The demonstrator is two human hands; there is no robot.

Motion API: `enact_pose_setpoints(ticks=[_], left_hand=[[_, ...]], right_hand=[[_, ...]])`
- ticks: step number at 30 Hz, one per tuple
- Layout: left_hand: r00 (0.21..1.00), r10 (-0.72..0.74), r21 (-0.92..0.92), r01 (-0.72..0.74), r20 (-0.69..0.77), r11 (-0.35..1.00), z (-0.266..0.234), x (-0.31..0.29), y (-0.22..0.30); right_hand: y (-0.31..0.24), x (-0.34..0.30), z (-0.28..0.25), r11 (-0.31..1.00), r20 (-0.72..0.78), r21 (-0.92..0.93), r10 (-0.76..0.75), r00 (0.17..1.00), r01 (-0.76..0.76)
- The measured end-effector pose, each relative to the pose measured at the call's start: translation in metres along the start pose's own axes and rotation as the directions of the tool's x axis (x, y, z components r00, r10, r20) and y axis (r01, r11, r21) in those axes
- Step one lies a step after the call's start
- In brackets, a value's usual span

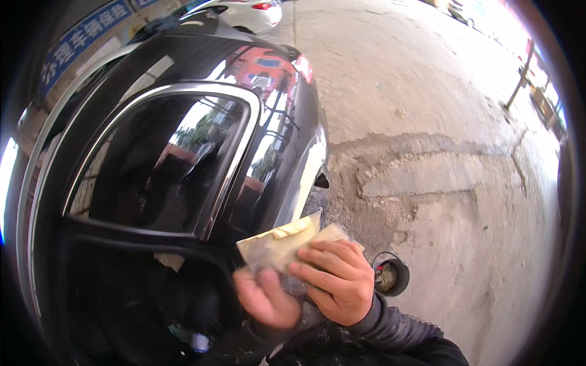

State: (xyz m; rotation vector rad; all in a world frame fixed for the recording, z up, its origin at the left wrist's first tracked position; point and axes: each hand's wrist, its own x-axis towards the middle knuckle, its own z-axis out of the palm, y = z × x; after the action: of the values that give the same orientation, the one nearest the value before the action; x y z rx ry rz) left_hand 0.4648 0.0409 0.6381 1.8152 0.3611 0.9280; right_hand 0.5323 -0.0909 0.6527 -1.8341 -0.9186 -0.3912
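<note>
Between my hands, in front of the black car (268, 171), is a flat pale plate (259, 247) with a ridge of yellow putty (292, 228) along its upper edge. My left hand (268, 299), smeared by motion, grips the plate's lower edge between thumb and fingers. My right hand (339, 280) is closed on a thin pale putty spreader (332, 233), its fingers laid over it and overlapping the plate's right side. Part of the spreader is hidden by these fingers. A pale, dull patch (307, 183) shows on the car's body just beyond the plate.
The car's chrome-framed side window (165, 165) is close on my left. A black bucket (400, 277) with a wire handle and pale stuff inside stands right of my right hand. Broken, uneven concrete (421, 174) lies ahead right. A white car (259, 15) is parked farther off.
</note>
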Motion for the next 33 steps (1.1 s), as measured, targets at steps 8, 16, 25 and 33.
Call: enact_pose_setpoints(ticks=[8, 16, 25, 33], left_hand=[[0.980, 0.197, -0.050, -0.195, 0.041, 0.980, -0.011, 0.145, -0.095], [0.949, 0.012, -0.134, 0.032, 0.316, 0.990, 0.026, 0.278, -0.181], [0.905, 0.155, 0.377, -0.314, 0.397, 0.871, 0.062, 0.313, -0.231], [0.991, 0.045, 0.255, -0.076, 0.124, 0.964, 0.039, 0.305, -0.243]], right_hand=[[0.189, -0.025, 0.001, 0.260, -0.046, 0.820, 0.918, 0.394, -0.510], [0.415, -0.013, 0.076, -0.038, 0.159, 0.937, 0.932, 0.327, -0.346], [0.546, 0.089, 0.169, 0.437, -0.064, 0.641, 0.849, 0.524, -0.630], [0.569, 0.131, 0.200, 0.443, -0.050, 0.478, 0.876, 0.480, -0.759]])
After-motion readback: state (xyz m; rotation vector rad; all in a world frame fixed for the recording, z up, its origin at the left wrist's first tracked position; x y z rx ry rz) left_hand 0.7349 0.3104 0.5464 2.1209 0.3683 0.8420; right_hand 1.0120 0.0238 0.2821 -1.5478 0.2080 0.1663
